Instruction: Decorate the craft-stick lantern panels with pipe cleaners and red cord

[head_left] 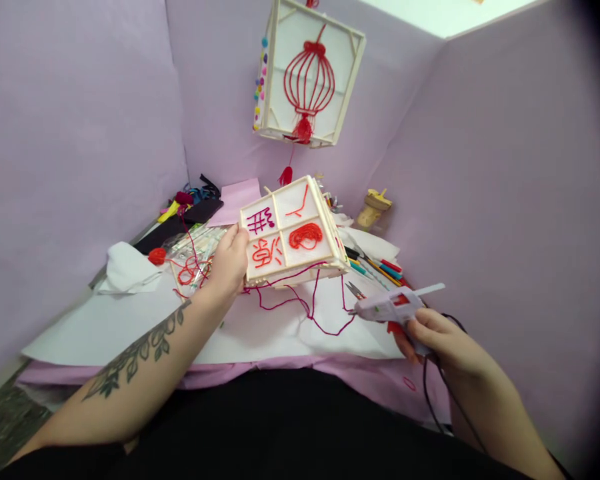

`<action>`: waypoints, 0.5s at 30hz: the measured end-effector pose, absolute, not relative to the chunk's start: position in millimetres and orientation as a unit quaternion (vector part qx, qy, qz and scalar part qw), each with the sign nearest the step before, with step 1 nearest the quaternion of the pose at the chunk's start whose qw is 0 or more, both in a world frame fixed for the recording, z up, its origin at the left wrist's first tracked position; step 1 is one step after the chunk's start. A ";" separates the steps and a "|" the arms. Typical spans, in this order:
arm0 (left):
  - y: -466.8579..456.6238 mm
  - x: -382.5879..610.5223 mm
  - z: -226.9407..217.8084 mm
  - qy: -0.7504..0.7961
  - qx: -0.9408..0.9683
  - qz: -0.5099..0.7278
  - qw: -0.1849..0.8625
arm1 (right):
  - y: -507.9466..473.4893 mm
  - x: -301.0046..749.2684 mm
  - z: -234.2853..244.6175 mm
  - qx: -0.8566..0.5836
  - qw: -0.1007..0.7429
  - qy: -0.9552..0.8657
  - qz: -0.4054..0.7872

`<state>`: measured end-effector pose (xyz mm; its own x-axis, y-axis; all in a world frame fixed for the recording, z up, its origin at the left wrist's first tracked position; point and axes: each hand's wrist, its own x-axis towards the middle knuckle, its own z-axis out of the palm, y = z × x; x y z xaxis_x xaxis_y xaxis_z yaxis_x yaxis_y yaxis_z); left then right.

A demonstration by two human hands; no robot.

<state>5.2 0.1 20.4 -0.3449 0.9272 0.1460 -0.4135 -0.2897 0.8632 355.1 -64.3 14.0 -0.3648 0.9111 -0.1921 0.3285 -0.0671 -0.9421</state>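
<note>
My left hand [231, 261] grips the left side of a box-shaped paper lantern [283, 235] with a pale stick frame, tilted above the table. Its front has four panes bearing red, orange and purple yarn shapes. Purple yarn [325, 332] hangs in loops below the lantern's lower edge. In my right hand [437, 337] is a white hot glue gun [387, 307], a glue stick poking from its back and its nozzle pointing left, close to the yarn. The nozzle is apart from the lantern; whether it touches the yarn, I cannot tell.
Another lantern [310, 80] with a red yarn design hangs above. Markers [391, 268] and scissors [355, 291] lie at right, near a yellowish pot [374, 208]. A red yarn ball [157, 256], white cloth [129, 268] and plastic packets are at left. White paper [105, 337] covers the table.
</note>
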 end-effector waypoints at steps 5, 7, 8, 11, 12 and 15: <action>-0.7 5.3 21.6 0.380 0.334 0.730 0.460 | -65.9 362.5 11.9 -0.484 0.183 -0.633 0.576; -0.1 4.9 21.6 0.379 0.332 0.730 0.462 | -65.6 361.7 9.7 -0.486 0.191 -0.638 0.567; 0.2 4.7 21.7 0.380 0.330 0.729 0.463 | -65.4 359.9 8.9 -0.490 0.211 -0.634 0.560; 1.1 4.3 22.7 0.384 0.321 0.731 0.465 | -62.7 350.7 8.3 -0.498 0.286 -0.616 0.539; 1.2 4.2 23.3 0.384 0.318 0.731 0.467 | -60.9 347.4 8.5 -0.496 0.319 -0.613 0.526; 1.9 4.0 24.7 0.382 0.313 0.732 0.469 | -54.9 341.9 8.2 -0.497 0.436 -0.606 0.442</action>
